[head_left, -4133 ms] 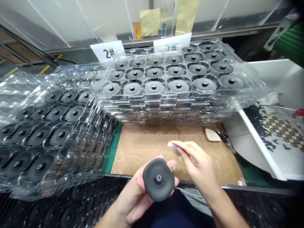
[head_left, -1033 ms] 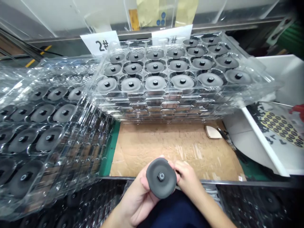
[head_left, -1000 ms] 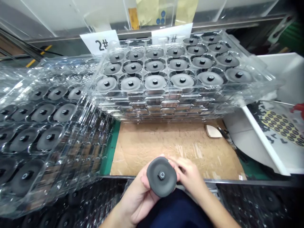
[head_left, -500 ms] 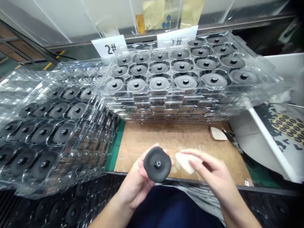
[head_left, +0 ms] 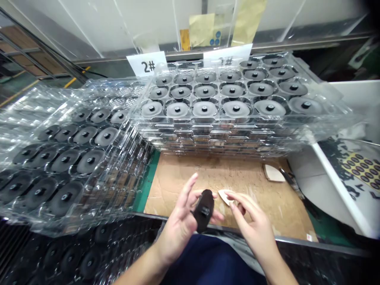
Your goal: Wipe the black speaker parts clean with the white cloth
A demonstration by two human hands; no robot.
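My left hand [head_left: 179,221] holds a round black disc part [head_left: 203,209] turned edge-on above the front edge of the brown cardboard mat [head_left: 225,174]; the index finger sticks up, the other fingers grip the disc. My right hand [head_left: 252,225] pinches a small white pad [head_left: 224,195] just right of the disc, nearly touching it.
A stack of clear blister trays [head_left: 237,130] filled with grey discs stands at the back. More clear trays with black discs [head_left: 65,158] lie tilted at the left. A white piece [head_left: 273,173] lies on the mat. A white tray with a sticker sheet [head_left: 360,166] is at the right.
The disc faced me earlier and is now turned edge-on in my left hand. My right hand with the white pad moved closer to the disc. The view shifted slightly.
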